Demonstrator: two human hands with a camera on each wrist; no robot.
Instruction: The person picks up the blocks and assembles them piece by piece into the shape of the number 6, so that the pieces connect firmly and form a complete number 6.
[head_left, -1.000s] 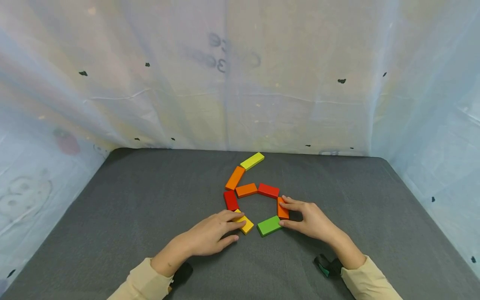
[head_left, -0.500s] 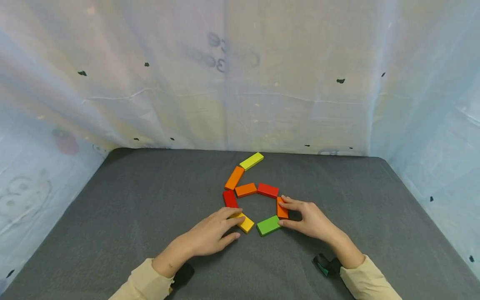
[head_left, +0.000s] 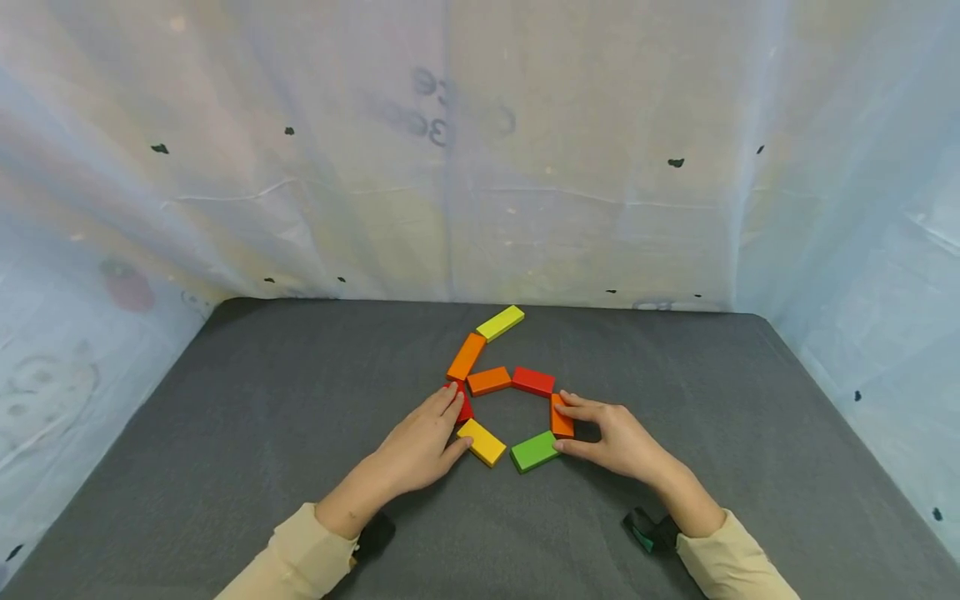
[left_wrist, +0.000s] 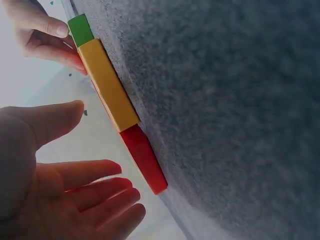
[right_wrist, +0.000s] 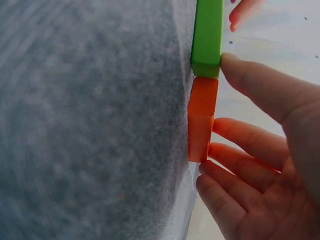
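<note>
Flat coloured blocks lie end to end on a grey cloth, forming a loop with a tail at the upper left. My left hand [head_left: 420,446] is over the left red block [head_left: 467,410], fingers extended, thumb beside the amber block [head_left: 482,442]. In the left wrist view its fingers stand slightly off the red block [left_wrist: 145,160]. My right hand [head_left: 618,442] touches the green block [head_left: 534,452] with its thumb. Its relaxed fingertips rest on the right orange block [head_left: 561,417], seen in the right wrist view next to the green block [right_wrist: 207,37]. A gap separates amber and green.
At the loop's top lie an orange block [head_left: 489,381] and a red block [head_left: 533,382]. The tail is another orange block [head_left: 467,357] and a lime-yellow block [head_left: 501,322] near the table's far edge. Pale sheeting [head_left: 570,167] encloses the back and sides.
My left hand has moved off the amber block, up and to the left, onto the left red block. The right hand stays in place, and the blocks keep nearly the same layout.
</note>
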